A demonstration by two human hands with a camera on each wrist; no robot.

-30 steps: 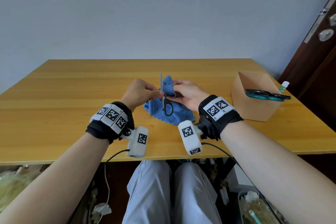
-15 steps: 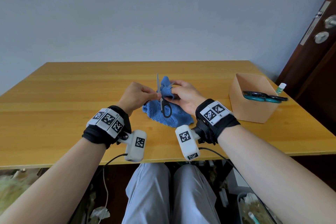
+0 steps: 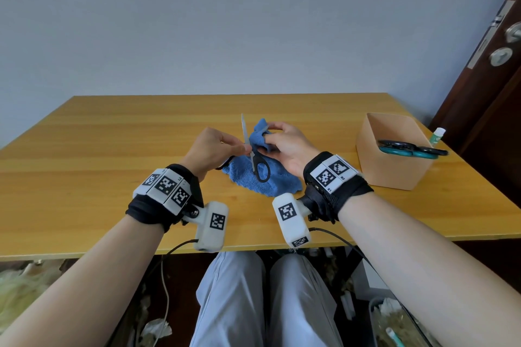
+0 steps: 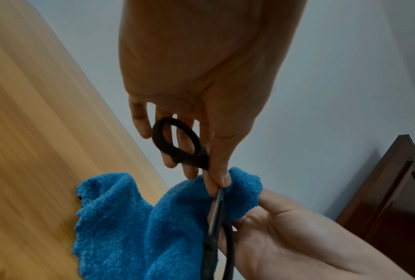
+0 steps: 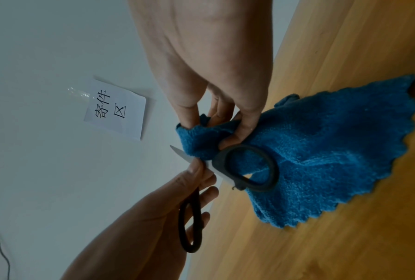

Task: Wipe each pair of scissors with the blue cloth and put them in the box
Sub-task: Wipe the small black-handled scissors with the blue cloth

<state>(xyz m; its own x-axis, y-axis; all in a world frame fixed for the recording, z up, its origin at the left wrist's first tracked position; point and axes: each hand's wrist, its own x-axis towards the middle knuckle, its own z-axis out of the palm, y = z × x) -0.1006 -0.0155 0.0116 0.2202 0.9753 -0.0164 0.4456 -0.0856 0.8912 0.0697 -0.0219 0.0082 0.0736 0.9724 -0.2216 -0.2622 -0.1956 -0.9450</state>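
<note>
A pair of black-handled scissors (image 3: pixel 255 162) is held open above the table, one blade (image 3: pixel 244 129) pointing up. My left hand (image 3: pixel 217 149) pinches that blade near the pivot between thumb and fingers (image 4: pixel 217 181), and one handle loop (image 4: pixel 177 144) lies against its fingers. My right hand (image 3: pixel 284 144) grips a fold of the blue cloth (image 3: pixel 262 180) bunched around the other blade (image 5: pixel 201 136). The rest of the cloth (image 5: pixel 321 151) trails onto the table. The second handle loop (image 5: pixel 247 168) hangs free over it. A cardboard box (image 3: pixel 394 169) at the right holds teal-handled scissors (image 3: pixel 408 148).
The wooden table (image 3: pixel 112 149) stretches to the left and behind the hands. A small white bottle (image 3: pixel 438 135) stands behind the box. A dark door (image 3: pixel 493 93) is at the far right. A paper sign (image 5: pixel 116 111) hangs on the wall.
Both hands keep their hold on the scissors and the cloth. The right hand's fingers with the cloth have shifted slightly on the blade.
</note>
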